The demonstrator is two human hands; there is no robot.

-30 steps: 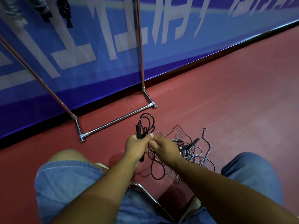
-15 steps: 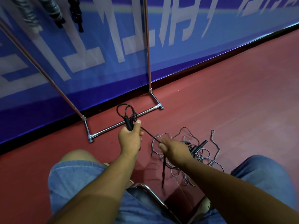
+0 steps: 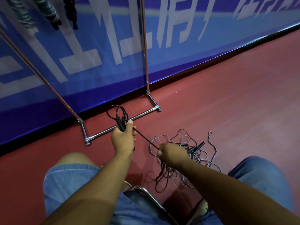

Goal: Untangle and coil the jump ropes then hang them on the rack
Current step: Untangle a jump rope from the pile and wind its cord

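Our left hand's fingers (image 3: 129,128) curl round the black plastic handle of a thin black jump rope (image 3: 120,125), thumb pressed along it, with a few small coiled loops of the same cord standing up above the fist. The left hand (image 3: 123,141) hovers in front of the chrome floor bar of the metal rack (image 3: 144,113), and the loops overlap that bar in view. Our right hand (image 3: 172,153) is closed in a fist that pinches the black cord, which runs taut and straight between the two hands; this hand sits on the near side of the bar and to its right. Below the right fist the cord hangs slack toward the floor. Near the bar's right end, on the red sports floor (image 3: 235,98), lies the tangled heap of grey and black ropes (image 3: 201,153) with black handles in it. Behind the bar stands the blue banner with white lettering (image 3: 186,51). High above the bar's left end, coiled ropes (image 3: 48,13) hang.
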